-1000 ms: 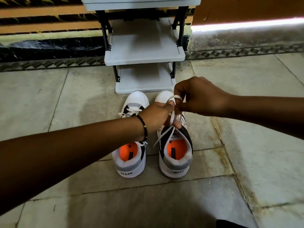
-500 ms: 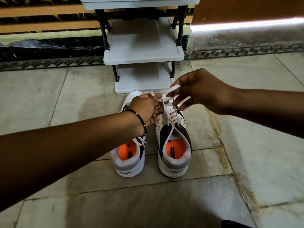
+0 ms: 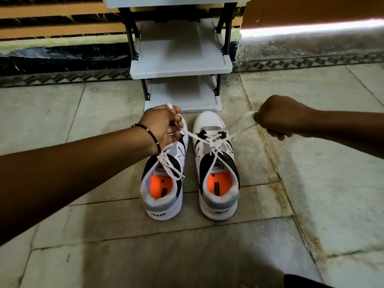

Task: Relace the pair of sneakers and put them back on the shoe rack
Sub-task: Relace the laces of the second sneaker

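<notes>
Two white, black and grey sneakers with orange insoles stand side by side on the floor, toes toward the rack. Over the left sneaker [image 3: 164, 183] my left hand [image 3: 164, 125] is closed on one loop of the white lace [image 3: 209, 140] of the right sneaker [image 3: 217, 169]. My right hand [image 3: 280, 118], off to the right of that shoe, grips the other loop, blurred by motion. The lace is stretched taut between both hands across the right shoe's tongue. The left sneaker's lace is tied in a bow.
A grey shoe rack [image 3: 180, 65] with bare shelves stands against the wall just beyond the toes. Stone floor tiles [image 3: 311, 194] surround the shoes. A dark shape [image 3: 301, 281] sits at the bottom edge.
My hands were together above the right sneaker working the lace. They have pulled apart, left hand to the left and right hand to the right, drawing the lace tight.
</notes>
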A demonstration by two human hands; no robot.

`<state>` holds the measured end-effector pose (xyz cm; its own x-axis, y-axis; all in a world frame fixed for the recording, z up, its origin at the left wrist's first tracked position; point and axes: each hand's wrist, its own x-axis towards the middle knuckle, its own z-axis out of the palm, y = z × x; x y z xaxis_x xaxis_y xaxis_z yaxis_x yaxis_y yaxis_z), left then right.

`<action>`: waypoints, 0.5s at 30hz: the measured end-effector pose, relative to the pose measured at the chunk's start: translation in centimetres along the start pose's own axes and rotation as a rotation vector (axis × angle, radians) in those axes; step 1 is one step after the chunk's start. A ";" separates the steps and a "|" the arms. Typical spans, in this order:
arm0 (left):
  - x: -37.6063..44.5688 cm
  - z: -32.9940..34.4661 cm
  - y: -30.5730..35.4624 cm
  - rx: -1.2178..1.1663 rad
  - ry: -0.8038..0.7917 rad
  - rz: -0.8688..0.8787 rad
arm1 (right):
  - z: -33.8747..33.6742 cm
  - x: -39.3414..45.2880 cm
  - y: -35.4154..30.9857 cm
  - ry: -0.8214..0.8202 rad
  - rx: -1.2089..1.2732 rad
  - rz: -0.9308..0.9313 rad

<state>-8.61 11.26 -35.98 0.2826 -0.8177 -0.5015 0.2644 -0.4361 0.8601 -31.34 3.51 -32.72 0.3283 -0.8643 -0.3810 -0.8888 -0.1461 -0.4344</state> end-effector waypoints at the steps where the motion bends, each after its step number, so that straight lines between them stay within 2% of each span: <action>1: 0.3 -0.7 -0.1 0.084 0.001 0.027 | -0.2 0.0 0.6 -0.013 -0.122 0.020; 3: 0.7 -2.0 -0.3 0.282 -0.033 0.071 | -0.3 0.2 2.0 -0.063 -0.300 0.099; 6: 0.8 -2.9 -0.3 0.471 -0.060 0.061 | 0.3 0.6 3.9 -0.160 -0.277 0.216; 9: 1.4 -2.7 -0.7 0.575 -0.018 0.088 | 1.3 0.7 4.7 -0.204 -0.295 0.222; 11: 2.1 -2.7 -1.3 0.906 0.061 0.204 | 1.8 0.8 4.7 -0.216 -0.320 0.221; 13: 2.1 -2.5 -1.9 1.309 0.088 0.291 | 2.1 1.1 4.6 -0.145 -0.374 0.131; 15: 1.7 -1.9 -2.5 1.488 0.032 0.430 | 2.3 1.4 3.8 -0.002 -0.388 -0.061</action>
<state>-7.08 11.69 -39.11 0.1180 -0.9754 -0.1859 -0.9577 -0.1613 0.2383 -33.54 2.85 -36.78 0.3848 -0.8476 -0.3655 -0.9223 -0.3689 -0.1155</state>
